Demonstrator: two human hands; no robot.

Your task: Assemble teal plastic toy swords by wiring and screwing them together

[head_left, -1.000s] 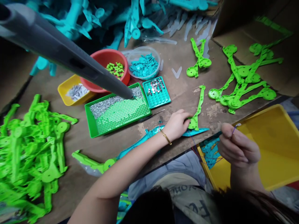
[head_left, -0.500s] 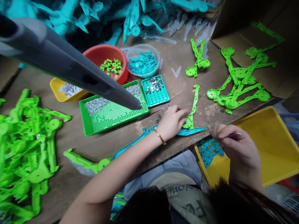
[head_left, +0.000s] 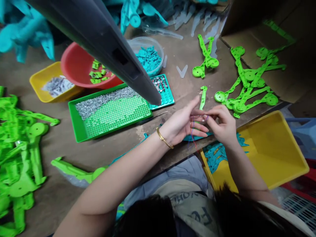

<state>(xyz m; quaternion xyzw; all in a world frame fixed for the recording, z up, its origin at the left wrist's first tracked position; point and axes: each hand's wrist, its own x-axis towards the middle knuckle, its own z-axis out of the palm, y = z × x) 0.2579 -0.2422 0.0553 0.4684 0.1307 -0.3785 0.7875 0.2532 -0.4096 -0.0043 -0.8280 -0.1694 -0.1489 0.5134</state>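
Hands moved: right hand (head_left: 223,125) brought in from beside the yellow bin (head_left: 274,144) since prev. frame; left hand (head_left: 179,126) turned from palm-down to palm-up.
Left hand: spread, fingers extended, index touched by right fingertips; thumb held apart.
Right hand: thumb & fingertips pressed together, purple wire (head_left: 207,117) pinched at left index; exact grip on wire end can't be told, partly hidden.
Wires: red wire (head_left: 194,136) hung down past left fingers, over table edge side; far ends can't be traced.
Teal part (head_left: 207,135): laid on table (head_left: 133,146) under both hands, partly covered by left hand & forearm.
Green piece (head_left: 203,97): laid just behind hands, lower end hidden by fingers.
Work state: wires being handled by fingertips, approx. mid-handling; purple one not let go. Whether anything's been joined or fixed can't be told. Thin metal tool (head_left: 161,115) left unheld by green tray (head_left: 81,130).
Supplies: silver bits (head_left: 108,98) kept in green tray; metal discs (head_left: 161,82) in teal tray (head_left: 170,99); loose teal pieces (head_left: 214,158) in yellow bin; green pile (head_left: 22,184) stacked at far L.
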